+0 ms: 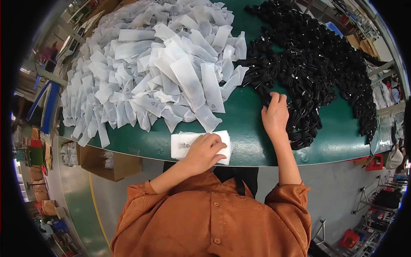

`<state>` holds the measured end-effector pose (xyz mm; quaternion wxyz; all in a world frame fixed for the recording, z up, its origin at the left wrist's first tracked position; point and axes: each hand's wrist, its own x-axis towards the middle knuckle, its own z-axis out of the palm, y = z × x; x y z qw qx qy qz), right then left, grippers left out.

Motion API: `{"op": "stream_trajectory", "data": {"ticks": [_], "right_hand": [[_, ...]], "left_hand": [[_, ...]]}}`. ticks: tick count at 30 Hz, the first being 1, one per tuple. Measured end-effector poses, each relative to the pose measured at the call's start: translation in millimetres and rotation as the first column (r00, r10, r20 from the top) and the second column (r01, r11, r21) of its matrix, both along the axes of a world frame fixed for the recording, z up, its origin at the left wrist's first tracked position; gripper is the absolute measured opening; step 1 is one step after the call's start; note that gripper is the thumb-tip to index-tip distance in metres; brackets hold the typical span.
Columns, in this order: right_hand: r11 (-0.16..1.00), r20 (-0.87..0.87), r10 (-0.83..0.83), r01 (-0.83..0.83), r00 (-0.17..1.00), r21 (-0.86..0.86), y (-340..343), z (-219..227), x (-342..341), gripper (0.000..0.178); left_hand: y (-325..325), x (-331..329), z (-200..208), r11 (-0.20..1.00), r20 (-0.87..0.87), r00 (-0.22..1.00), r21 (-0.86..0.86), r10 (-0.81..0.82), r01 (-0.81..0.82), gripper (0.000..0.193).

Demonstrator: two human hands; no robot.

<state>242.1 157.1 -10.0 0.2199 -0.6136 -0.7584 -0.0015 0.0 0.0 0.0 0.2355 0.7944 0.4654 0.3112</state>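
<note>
Yellow line (97, 210): marks the floor at my left, between a green strip and a grey area.
Cardboard box (96, 165): stands open-topped, lower than the left front edge of the tabletop (250, 143); whitish material shows inside.
White bag pile (150, 73): covers the left and middle of the green tabletop; the bags are flat, translucent and loosely heaped at many angles, some bearing small dark print.
White bag stack (180, 146): lies at the front edge of the tabletop, near the pile and directly before my body; the pieces are layered flat, with slightly uneven edges and a dark printed mark on the top one.
Left hand (204, 150): rests on top of the stack, palm side down; my fingers are loosely bent, my thumb is set apart from them, and the hand closes on nothing.
Right hand (276, 115): reaches forward to the near left border of the black cable pile (306, 70); my fingers are bent, with a narrow space at the thumb. I cannot tell whether the fingertips grip a cable.
Cable condition: dark coiled bundles with small shiny ends, heaped across the right of the tabletop; a tongue of bundles extends toward me, just right of my right hand.
Red stool (349, 238): stands on the floor at my lower right.
</note>
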Motion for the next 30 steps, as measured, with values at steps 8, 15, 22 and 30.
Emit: {"op": "stream_trajectory", "data": {"ticks": [8,15,22,30], "right_hand": [[0.980,-0.251,0.085,-0.127,0.964,-0.152,-48.2,12.3,-12.2,0.048],[0.962,-0.482,0.218,-0.271,0.849,-0.042,-122.2,15.8,-12.1,0.037],[0.962,-0.357,0.272,-0.254,0.894,0.096,-161.4,15.3,-15.3,0.040],[0.876,-0.178,0.478,-0.453,0.860,0.166,-165.5,7.3,-17.0,0.046]], "left_hand": [[-1.0,10.0,-14.3,0.983,-0.003,0.998,0.175,0.057,-0.056,0.014],[-2.1,16.0,-1.1,0.984,-0.091,0.994,0.170,0.064,-0.048,0.012],[-0.2,8.8,-6.4,0.990,0.109,0.986,-0.064,0.130,-0.123,0.009],[-2.7,7.7,-2.1,0.974,0.219,0.958,-0.173,0.184,-0.147,0.010]]}}
